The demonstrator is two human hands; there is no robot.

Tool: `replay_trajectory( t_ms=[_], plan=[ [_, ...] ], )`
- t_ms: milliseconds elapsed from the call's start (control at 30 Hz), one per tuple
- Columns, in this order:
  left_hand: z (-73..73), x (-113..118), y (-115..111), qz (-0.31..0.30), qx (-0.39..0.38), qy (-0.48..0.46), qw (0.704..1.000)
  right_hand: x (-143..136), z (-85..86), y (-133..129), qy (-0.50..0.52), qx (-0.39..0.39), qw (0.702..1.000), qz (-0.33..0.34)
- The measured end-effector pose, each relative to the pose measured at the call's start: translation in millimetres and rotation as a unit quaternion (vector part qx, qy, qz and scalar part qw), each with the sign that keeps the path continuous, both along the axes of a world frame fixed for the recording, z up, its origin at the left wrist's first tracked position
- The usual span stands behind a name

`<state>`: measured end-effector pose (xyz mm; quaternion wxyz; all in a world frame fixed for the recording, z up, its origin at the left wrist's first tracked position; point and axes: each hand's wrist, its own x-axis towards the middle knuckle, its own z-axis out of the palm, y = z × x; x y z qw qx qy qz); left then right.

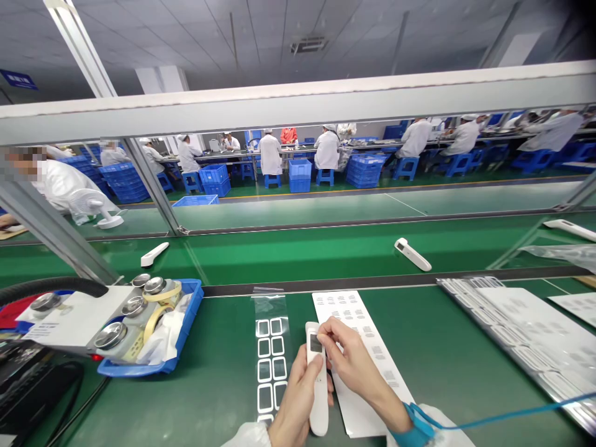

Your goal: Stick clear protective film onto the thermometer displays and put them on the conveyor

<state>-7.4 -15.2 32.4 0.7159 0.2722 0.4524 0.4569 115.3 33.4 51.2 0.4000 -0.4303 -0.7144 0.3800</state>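
Note:
My left hand point(299, 391) is wrapped round a white handheld thermometer point(318, 397), its thumb lying on the front below the small dark screen point(315, 343). The thermometer stands nearly lengthwise to me, screen end away. At the right edge of that screen, the thumb and forefinger of my right hand point(351, 360) are pinched together; whatever is between them is too small to make out. Beneath my right hand lies a white sheet of printed grey labels point(372, 406). To the left is a clear strip with white rounded frames point(264, 366).
A blue tray point(186, 335) with metal-topped bottles and tape stands left. More label sheets point(526, 329) lie right. Beyond a dark edge, the green conveyor point(288, 254) carries thermometers point(413, 254). A blue cord point(503, 419) runs from my right wristband. Several people in white sit far behind.

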Motion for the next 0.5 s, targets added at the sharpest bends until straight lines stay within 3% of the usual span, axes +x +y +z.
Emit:
replay_trajectory(
  t_ms=[367,500],
  plan=[
    [-12.0,4,6,0.016,0.006,0.035,0.999,-1,2.3,-3,-0.020,0.020,1.000,-0.009],
    [-11.8,4,4,-0.001,0.020,0.054,0.998,3,3.1,2,-0.003,-0.009,0.999,0.031]
  ],
)
